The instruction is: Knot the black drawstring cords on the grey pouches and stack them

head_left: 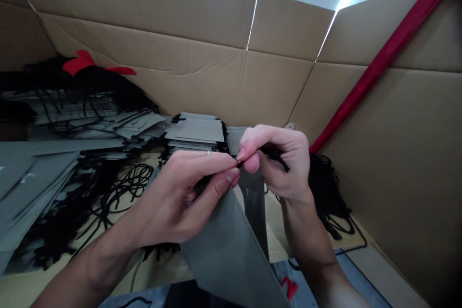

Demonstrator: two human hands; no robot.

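My left hand (191, 187) pinches a short bit of black cord (240, 164) between thumb and forefinger, at the top edge of a grey flat panel, perhaps a bag (231, 245). The panel hangs tilted below my fingers, with a line of small marks along its edge. My right hand (277, 159) is closed, its thumb and forefinger on the same cord, their tips almost touching those of the left. A dark cord end (283, 163) sticks out of the right palm. How the cord joins the panel is hidden by my fingers.
Stacked grey pieces with black cords (197, 130) stand behind my hands. More grey piles (46, 178) fill the left, beside loose black cords (135, 178). A black cord bundle (328, 187) lies at right. Cardboard walls (180, 48) enclose the back; a red strip (382, 67) crosses one.
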